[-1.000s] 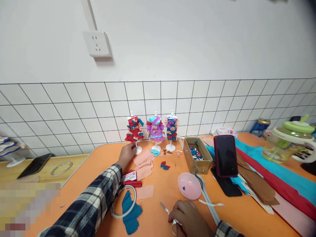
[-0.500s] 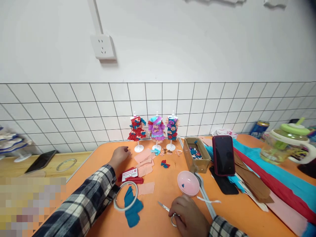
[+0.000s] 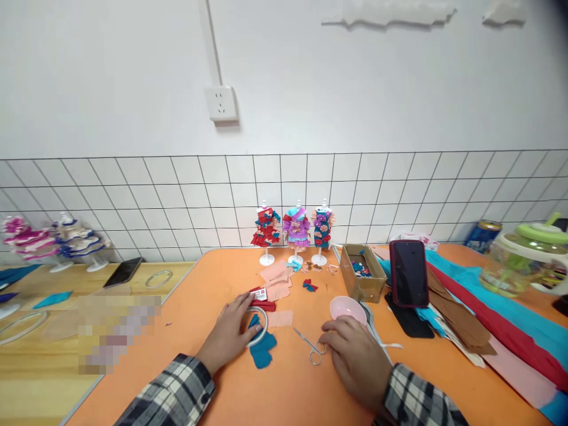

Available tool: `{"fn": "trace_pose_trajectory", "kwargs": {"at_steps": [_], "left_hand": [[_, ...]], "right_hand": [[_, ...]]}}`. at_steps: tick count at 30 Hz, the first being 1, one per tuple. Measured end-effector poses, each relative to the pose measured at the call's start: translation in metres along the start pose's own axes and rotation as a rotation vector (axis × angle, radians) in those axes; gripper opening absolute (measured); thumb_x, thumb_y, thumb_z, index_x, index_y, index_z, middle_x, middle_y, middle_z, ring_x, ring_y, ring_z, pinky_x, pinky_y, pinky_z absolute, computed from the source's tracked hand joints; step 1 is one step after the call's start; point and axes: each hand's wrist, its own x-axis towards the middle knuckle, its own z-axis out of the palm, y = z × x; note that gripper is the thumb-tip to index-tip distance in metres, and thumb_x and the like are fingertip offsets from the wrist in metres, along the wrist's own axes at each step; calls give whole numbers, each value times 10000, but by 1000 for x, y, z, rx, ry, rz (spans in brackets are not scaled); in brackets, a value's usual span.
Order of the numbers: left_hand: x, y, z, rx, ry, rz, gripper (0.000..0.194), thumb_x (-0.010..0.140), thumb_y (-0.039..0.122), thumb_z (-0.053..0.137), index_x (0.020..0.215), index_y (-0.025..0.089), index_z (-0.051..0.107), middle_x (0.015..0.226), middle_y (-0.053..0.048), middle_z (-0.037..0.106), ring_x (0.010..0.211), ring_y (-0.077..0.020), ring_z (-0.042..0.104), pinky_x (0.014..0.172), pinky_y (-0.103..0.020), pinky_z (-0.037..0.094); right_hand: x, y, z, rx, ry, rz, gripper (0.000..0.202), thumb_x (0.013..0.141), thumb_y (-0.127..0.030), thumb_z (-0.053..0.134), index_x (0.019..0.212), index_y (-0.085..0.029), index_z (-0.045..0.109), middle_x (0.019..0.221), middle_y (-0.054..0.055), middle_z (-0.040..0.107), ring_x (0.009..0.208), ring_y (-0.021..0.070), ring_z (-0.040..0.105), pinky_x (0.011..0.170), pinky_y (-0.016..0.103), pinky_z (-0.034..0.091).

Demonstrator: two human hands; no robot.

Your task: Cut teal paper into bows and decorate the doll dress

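Note:
My left hand (image 3: pixel 228 331) lies low over the table with fingers stretched out and thumb apart. It covers the left side of a pale ring (image 3: pixel 265 327) and reaches a white-labelled card (image 3: pixel 260 294) on folded red fabric (image 3: pixel 266 306). Partly under the ring is a piece of teal fabric (image 3: pixel 262 352). My right hand (image 3: pixel 355 355) is loosely bent, palm down, its fingertips at the handles of small scissors (image 3: pixel 314 354), which lie on the table. Whether they touch is unclear. A pink bowl (image 3: pixel 346 306) sits just beyond this hand.
Three small dress forms (image 3: pixel 298 231) in ruffled outfits stand near the tiled wall. Peach fabric pieces (image 3: pixel 277 278) and a red-teal bow (image 3: pixel 309 286) lie before them. To the right are a cardboard box (image 3: pixel 366 287), a propped phone (image 3: pixel 408 272), fabric strips (image 3: pixel 479 302) and a jug (image 3: pixel 508 266).
My left hand has come back toward me from the peach fabric to the ring and card. My right hand has released the scissors onto the table. The view has shifted left.

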Motion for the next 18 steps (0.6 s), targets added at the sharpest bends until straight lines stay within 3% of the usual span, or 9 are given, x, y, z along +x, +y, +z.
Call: {"fn": "trace_pose_trajectory", "kwargs": {"at_steps": [4, 9, 11, 14, 18], "left_hand": [[2, -3, 2, 14, -39, -41, 624, 871, 462, 510, 1436, 225, 392, 1532, -98, 340, 1372, -317, 359, 1129, -533, 271], [2, -9, 2, 0, -39, -19, 572, 884, 429, 499, 1420, 249, 413, 1519, -78, 366, 1360, -299, 379, 1128, -514, 280], [2, -10, 1, -9, -29, -8, 572, 873, 398, 520, 1417, 252, 418, 1515, -80, 372, 1354, -297, 388, 1124, -500, 293], [2, -10, 2, -24, -14, -2, 566, 869, 367, 528, 1414, 258, 419, 1510, -83, 379, 1339, -297, 406, 1123, -506, 288], [5, -12, 7, -21, -4, -19, 552, 870, 364, 529, 1405, 275, 424, 1502, -78, 390, 1346, -288, 397, 1132, -519, 257]], "right_hand": [[59, 12, -27, -377, -253, 121, 346, 861, -104, 448, 1128, -152, 663, 1298, 132, 577, 1232, 275, 444, 1038, 418, 329], [129, 58, -34, -517, -325, 321, 321, 887, -73, 429, 997, -85, 731, 1081, 202, 679, 1190, 312, 498, 1105, 526, 178], [141, 77, -30, -563, -351, 422, 291, 867, -68, 471, 964, -108, 743, 1093, 203, 680, 1244, 346, 453, 1102, 616, 70], [145, 96, -25, -604, -388, 548, 293, 838, -35, 492, 952, -136, 742, 1177, 201, 651, 1341, 366, 340, 1056, 708, 35], [146, 109, -27, -625, -418, 633, 265, 824, -20, 519, 864, -160, 741, 1156, 173, 664, 1365, 356, 309, 1056, 717, -5]]}}
